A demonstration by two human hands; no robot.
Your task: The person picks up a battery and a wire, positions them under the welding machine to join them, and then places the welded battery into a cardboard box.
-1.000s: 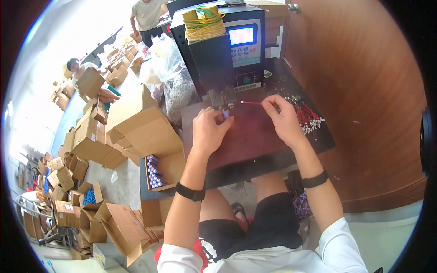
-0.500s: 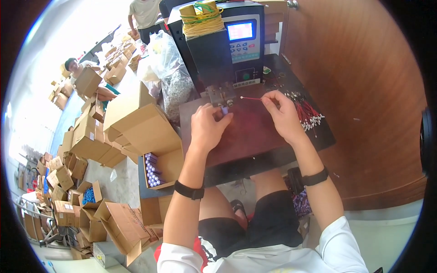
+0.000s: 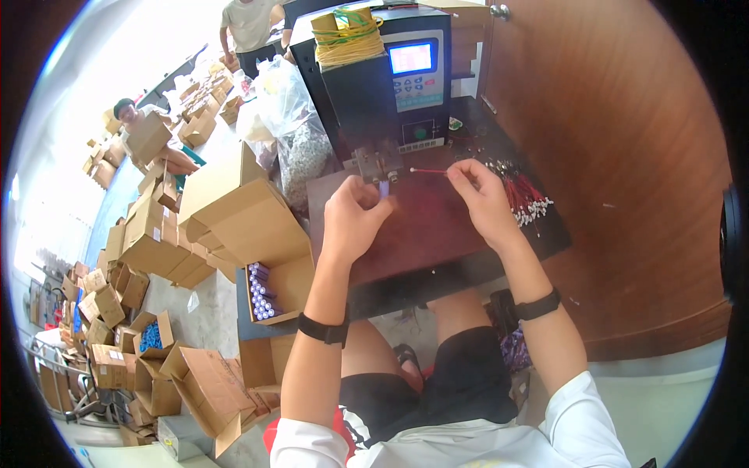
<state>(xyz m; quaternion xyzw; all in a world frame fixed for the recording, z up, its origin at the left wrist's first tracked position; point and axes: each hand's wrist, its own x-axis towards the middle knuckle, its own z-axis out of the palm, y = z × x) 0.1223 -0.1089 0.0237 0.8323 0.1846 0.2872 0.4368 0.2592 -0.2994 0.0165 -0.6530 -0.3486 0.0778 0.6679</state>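
Observation:
My left hand (image 3: 349, 217) is closed around a small purple cylindrical battery cell (image 3: 384, 189), held upright just in front of the metal electrode fixture (image 3: 378, 164) of a black bench machine (image 3: 357, 97). Whether the cell touches the electrodes is too small to tell. Between the thumb and fingers of my right hand (image 3: 484, 195) is pinched a short red wire (image 3: 431, 171), its pale tip pointing left toward the fixture, apart from the cell. A heap of red wires with white ends (image 3: 529, 199) lies on the table to the right of this hand.
Yellow-green wire (image 3: 349, 43) is coiled on top of the machine. Left of the table (image 3: 421, 234), an open carton (image 3: 290, 290) holds purple cells. A clear bag (image 3: 300, 148) stands behind it. Cardboard boxes (image 3: 148, 234) crowd the floor, where a person (image 3: 133, 117) handles a carton.
My left hand has shifted slightly left, with the cell still at the fixture. The red wire stays in my right hand, almost unmoved. Part of another person now shows behind the machine.

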